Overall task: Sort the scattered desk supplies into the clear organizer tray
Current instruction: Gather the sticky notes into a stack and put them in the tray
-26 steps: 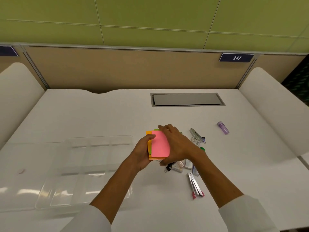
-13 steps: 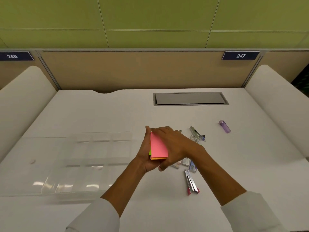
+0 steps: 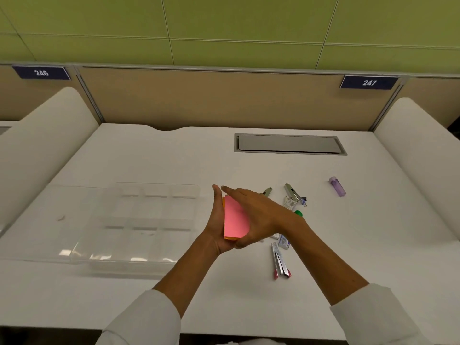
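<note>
A stack of sticky notes, pink on top with orange beneath, is pressed between both hands above the desk. My left hand cups it from the left and below. My right hand lies against its right side with fingers stretched over the top. The clear organizer tray sits just left of the hands, its compartments holding nothing that I can see. Scattered to the right lie a pink-tipped stapler, a silver clip tool, a purple lighter-shaped item and small packets partly hidden by my right wrist.
A metal cable hatch is set into the white desk at the back. Curved white side dividers rise at both sides, a tan panel behind. A second clear tray or lid lies left of the organizer.
The sticky-note stack has tilted up on edge between my palms and shifted slightly left toward the tray. The view has swung left, showing the 246 label.
</note>
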{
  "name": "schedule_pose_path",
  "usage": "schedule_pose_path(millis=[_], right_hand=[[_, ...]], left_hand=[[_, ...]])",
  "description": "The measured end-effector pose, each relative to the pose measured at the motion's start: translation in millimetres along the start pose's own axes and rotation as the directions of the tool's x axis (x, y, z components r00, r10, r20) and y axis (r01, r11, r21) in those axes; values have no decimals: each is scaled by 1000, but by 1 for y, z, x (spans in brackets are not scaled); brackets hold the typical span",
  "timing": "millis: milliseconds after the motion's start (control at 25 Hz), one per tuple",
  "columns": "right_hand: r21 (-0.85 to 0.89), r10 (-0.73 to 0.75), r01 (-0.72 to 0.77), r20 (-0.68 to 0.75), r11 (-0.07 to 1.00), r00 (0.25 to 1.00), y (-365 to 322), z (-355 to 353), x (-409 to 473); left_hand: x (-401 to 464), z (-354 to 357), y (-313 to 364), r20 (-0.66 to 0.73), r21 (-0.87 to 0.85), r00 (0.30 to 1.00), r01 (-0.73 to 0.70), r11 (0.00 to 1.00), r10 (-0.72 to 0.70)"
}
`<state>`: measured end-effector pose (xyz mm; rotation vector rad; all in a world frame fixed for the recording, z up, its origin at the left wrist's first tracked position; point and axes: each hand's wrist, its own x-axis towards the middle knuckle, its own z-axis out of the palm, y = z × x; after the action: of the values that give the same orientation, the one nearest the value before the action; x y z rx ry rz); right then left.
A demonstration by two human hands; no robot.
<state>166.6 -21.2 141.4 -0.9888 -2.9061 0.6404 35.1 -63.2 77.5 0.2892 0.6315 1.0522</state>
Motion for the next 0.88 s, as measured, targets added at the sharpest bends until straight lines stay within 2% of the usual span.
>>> schedule_pose_path(millis=[160,600,800,880], right_hand=[[44,-62,63,-39,997,997,-12,2,-3],[-195,-56,60,26,979,998,-77,23,57],[-205,-53,44,-37,978,998,-123,42,119],[-116,-24,16,-63,993,998,-141,50,148]], left_hand=[[-12,-3,4,0,-85,999,-41,996,41],[-59,-48,47,-2,-100,998,-60,993,60],[-101,-97,104,-130,-7,990,-61,998,59],[-120,-116,134,-227,170,964,-104,980,142]])
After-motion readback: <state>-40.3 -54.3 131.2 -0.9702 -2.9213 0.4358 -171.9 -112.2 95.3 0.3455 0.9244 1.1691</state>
